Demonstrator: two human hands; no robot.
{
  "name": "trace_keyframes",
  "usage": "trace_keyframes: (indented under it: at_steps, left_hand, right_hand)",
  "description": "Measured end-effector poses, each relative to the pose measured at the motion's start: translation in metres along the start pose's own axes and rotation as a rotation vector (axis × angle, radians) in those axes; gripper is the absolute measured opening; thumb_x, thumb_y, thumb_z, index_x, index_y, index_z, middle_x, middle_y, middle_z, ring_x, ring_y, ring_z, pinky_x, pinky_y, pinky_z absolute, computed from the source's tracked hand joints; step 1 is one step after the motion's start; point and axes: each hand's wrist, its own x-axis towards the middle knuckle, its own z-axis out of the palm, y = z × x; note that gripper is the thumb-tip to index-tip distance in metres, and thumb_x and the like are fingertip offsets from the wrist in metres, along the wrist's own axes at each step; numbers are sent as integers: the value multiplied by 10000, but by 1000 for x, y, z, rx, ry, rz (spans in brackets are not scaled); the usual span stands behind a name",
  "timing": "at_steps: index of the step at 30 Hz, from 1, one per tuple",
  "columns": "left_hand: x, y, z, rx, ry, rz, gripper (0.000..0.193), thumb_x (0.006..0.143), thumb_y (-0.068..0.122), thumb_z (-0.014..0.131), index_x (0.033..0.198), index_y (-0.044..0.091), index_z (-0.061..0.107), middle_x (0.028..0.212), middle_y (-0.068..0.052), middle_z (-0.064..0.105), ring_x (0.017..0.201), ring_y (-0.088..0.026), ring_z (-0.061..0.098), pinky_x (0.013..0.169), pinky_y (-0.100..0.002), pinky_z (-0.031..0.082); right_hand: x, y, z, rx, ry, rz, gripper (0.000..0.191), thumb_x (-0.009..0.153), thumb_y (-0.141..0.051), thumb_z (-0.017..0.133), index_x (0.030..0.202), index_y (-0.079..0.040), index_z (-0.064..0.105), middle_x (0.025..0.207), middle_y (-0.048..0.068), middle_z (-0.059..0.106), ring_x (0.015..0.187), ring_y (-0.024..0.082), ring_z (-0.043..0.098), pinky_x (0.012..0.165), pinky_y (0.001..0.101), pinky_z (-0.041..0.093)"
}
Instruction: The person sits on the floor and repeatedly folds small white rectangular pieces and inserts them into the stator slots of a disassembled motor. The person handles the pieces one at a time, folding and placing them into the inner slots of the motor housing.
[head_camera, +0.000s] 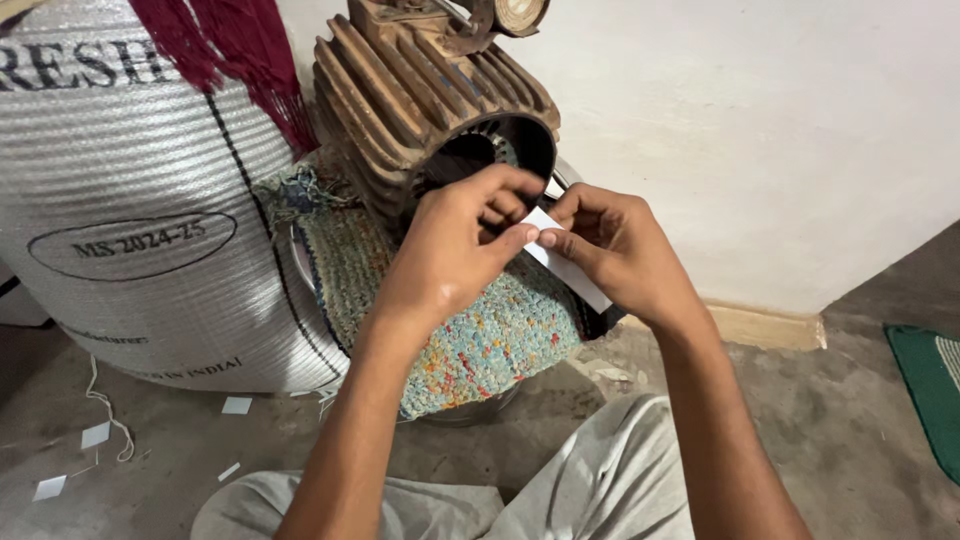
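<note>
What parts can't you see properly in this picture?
- Inside of the ribbed motor housing, head view: dark, and partly hidden by the left hand.
- White paper strip: its upper end is covered by fingers of both hands; right hand.
- Woven sack: cut off by the left and top edges.
- Green mat: cut off by the right edge.

A large white woven sack (140, 200) stands left of the rusty finned motor housing (420, 90), dark red fringe (230, 50) hanging over its top. Small white paper scraps (95, 435) and a loose string (105, 405) lie on the concrete floor (850, 420) below the sack. A green mat (930, 385) lies far right of it.
</note>
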Motion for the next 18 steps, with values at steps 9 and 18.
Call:
trace_keyframes:
  at_steps: [9,18]
  left_hand:
    - [-6,-31,-4,-585,-131,-298,156,903,50,709,1025,-43,733,892,-54,743,763,-77,626,676,-233,508]
    - [3,-31,2,-281,-67,-154,88,828,14,780,896,-24,737,799,-70,734,716,-84,657,647,-256,523]
  right_hand:
    - [-2,11,8,114,-7,15,128,905,-36,758,995,-31,668,819,-16,680,757,50,593,659,235,482]
    - [6,11,12,43,44,-66,51,975,-10,722,1001,-9,679,877,-12,644,826,49,575,735,228,478]
